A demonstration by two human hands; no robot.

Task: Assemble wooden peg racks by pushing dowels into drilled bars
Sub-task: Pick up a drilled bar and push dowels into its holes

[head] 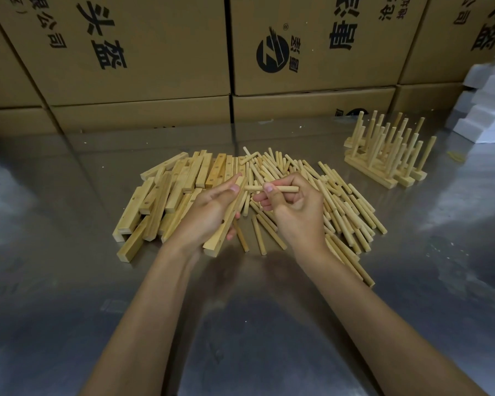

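We hold 1 drilled bar and 1 dowel over the shiny metal table (69, 281).

Our left hand (209, 215) grips the drilled bar (226, 221), tilted. Our right hand (292, 207) pinches a dowel (272, 189), its tip just beside the bar's top end. Loose bars (166, 195) lie left, loose dowels (340, 201) right. Finished peg racks (386, 155) stand far right, near cardboard boxes (155, 52).

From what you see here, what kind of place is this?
Probably a small workshop or packing room: stacked cartons behind, loose dowels and bars heaped on a metal table, finished racks aside.
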